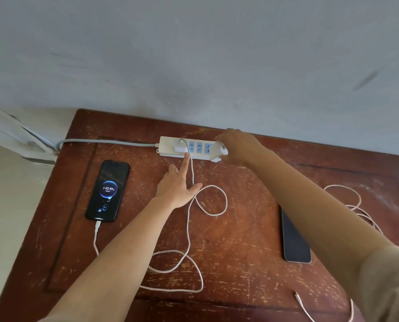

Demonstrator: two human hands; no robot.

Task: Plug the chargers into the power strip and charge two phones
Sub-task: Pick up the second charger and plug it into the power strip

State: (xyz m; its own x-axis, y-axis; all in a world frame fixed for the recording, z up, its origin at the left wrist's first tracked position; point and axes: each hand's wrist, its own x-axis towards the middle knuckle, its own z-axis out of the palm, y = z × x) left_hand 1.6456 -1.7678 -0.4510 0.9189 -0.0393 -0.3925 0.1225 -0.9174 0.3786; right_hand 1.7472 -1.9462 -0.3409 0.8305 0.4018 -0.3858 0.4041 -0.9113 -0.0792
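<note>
A white power strip point(166, 145) with blue sockets lies at the back of the table. One white charger point(179, 146) sits plugged in at its left end. Its cable point(188, 228) loops forward to a lit phone point(108, 190) on the left, whose screen shows 43.99%. My left hand point(177, 185) lies fingers apart, one fingertip pressing the strip's front edge. My right hand point(238, 147) grips a second white charger point(217, 151) at the strip's right end. A dark phone point(295, 240) lies on the right, partly under my right forearm, with no cable in it.
The worn red-brown wooden table point(240, 252) stands against a grey wall point(194, 54). The strip's grey cord point(105, 141) runs off to the left. A second white cable point(347, 196) lies coiled at the right, its free end point(298, 296) near the front edge.
</note>
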